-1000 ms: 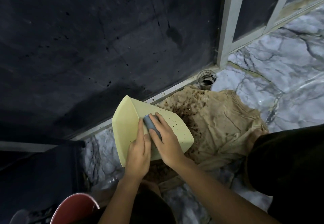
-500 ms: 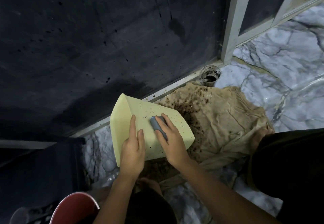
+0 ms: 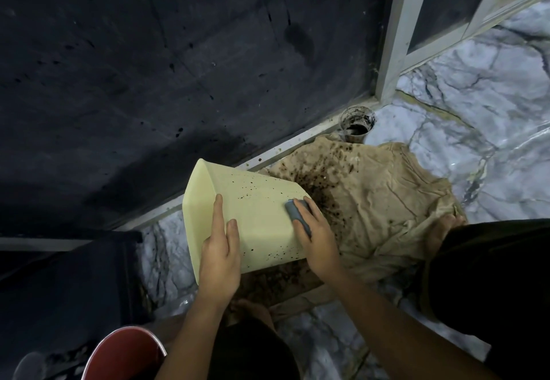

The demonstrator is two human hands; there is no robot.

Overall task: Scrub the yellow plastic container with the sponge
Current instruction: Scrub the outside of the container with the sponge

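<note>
The yellow container (image 3: 259,216) is lying tilted on its side over the stained brown cloth (image 3: 378,201), its base pointing away from the cloth toward the dark wall (image 3: 148,82). The left hand (image 3: 220,254) is resting on the container's near side, fingers straight and slightly apart. The right hand (image 3: 318,242) is pressing the grey sponge (image 3: 297,216) against the container's upper face near its rim end, fingers curled over the sponge. A red bucket (image 3: 125,356) is sitting well apart from the container, nearer the person.
</note>
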